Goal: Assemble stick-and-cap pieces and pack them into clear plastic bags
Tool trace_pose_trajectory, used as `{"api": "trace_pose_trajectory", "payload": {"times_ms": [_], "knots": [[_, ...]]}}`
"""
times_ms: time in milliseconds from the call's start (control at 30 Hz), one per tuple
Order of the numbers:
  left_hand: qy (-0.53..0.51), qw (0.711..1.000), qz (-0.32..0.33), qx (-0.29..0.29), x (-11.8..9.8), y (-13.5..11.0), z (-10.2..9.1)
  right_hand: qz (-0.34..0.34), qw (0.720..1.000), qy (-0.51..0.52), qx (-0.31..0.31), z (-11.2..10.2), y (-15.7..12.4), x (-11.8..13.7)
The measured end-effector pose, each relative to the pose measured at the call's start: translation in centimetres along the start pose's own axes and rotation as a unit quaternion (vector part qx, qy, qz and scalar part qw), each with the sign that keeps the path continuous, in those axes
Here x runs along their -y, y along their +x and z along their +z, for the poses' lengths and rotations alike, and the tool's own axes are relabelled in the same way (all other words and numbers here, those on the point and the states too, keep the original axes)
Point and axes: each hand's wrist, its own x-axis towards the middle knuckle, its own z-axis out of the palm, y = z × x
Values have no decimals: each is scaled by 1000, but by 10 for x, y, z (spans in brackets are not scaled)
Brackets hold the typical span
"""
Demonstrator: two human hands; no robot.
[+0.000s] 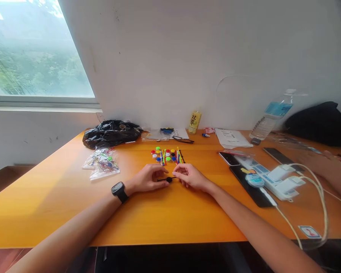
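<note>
Near the middle of the table, a small black round disc has thin black sticks reaching out from both sides. My right hand pinches the tip of the stick on the disc's right side. My left hand, with a black watch on its wrist, curves around the left stick. Its thumb reaches the disc's edge while the other fingers arch above, apart from the thumb. Just beyond my hands lie several coloured round discs in rows, with bundles of coloured thin sticks beside them.
Left of my hands lie clear plastic bags of parts and a black plastic bag. To the right are a power strip with cables, phones and a water bottle. Another person's hand rests at the far right.
</note>
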Motion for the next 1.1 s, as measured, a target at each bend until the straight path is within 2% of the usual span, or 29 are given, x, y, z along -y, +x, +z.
{"api": "trace_pose_trajectory", "payload": {"times_ms": [167,300,433,567,700,833,900,1100], "knots": [[15,986,-30,-164,4,-6,-15,56,998,7,-22,-10,-2,0],[17,979,-70,-193,10,-4,-17,85,996,29,-19,-17,-5,9],[15,979,-69,-192,13,-2,-13,88,994,53,-26,-21,-9,19],[40,978,-66,-194,18,-3,-12,66,996,26,-54,-25,-7,16],[86,976,-69,-190,28,-3,-17,2,991,-79,-107,-31,0,3],[128,975,-71,-168,40,-4,-20,-82,951,-235,-183,-39,5,-9],[152,975,-59,-147,45,-5,-20,-99,937,-273,-194,-41,6,-13],[216,975,-8,-54,48,-4,-18,-121,933,-284,-186,-41,10,-22]]}}
